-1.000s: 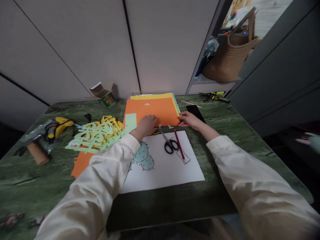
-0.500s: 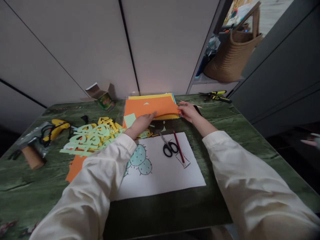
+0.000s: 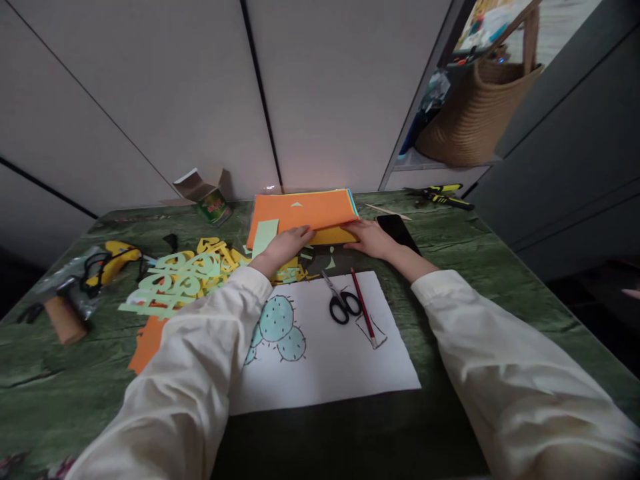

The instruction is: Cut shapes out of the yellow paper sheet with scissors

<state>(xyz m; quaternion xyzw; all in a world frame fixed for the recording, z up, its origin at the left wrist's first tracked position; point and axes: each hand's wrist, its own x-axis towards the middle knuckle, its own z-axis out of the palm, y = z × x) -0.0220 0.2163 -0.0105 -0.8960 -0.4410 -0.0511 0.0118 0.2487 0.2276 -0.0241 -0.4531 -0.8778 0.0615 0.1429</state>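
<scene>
A stack of orange and yellow paper sheets (image 3: 305, 208) lies at the back of the table, in what looks like a clear sleeve. Straight fingers of my left hand (image 3: 286, 248) rest on the stack's front edge, beside a pale green strip (image 3: 265, 235). My right hand (image 3: 373, 239) touches the front right corner, its fingers stretched and thumb apart, where yellow shows under the orange. Nearer me is a white sheet (image 3: 325, 373) with a drawn green cactus (image 3: 277, 320). Black-handled scissors (image 3: 344, 305) and a red pencil (image 3: 363, 305) lie on it.
Cut green and yellow paper shapes (image 3: 185, 277) are heaped at the left, near a yellow glue gun (image 3: 114, 261) and a brown-handled tool (image 3: 65, 319). An opened box (image 3: 213, 203) stands behind. A black phone (image 3: 397, 232) and yellow-black pliers (image 3: 445, 197) lie at the right.
My right hand has let go of the orange sheet's right corner and moved down to the stack's front edge, fingers now spread. The phone shows more. The view has shifted slightly.
</scene>
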